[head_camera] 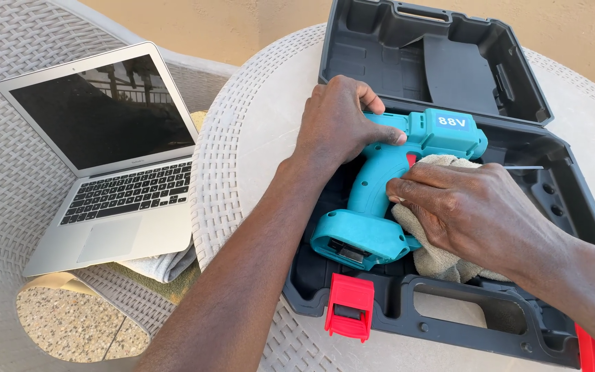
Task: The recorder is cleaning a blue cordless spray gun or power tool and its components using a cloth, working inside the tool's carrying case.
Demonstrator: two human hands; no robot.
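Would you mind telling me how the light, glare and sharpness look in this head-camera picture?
Head view: hard sunlight, sharp throughout; the left hand and right hand gripping the turquoise drill and beige cloth throw dark shadows into the open case; the laptop screen mirrors the surroundings; the white table is bright but not blown out.

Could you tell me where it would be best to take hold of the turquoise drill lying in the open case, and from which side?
Probably by its handle, the grip of the drill, coming from above on the near side. The handle runs bare between the body and the wide base, narrow enough to close fingers around. The left hand already covers the rear of the body, and the right hand presses a cloth against the handle's right side.
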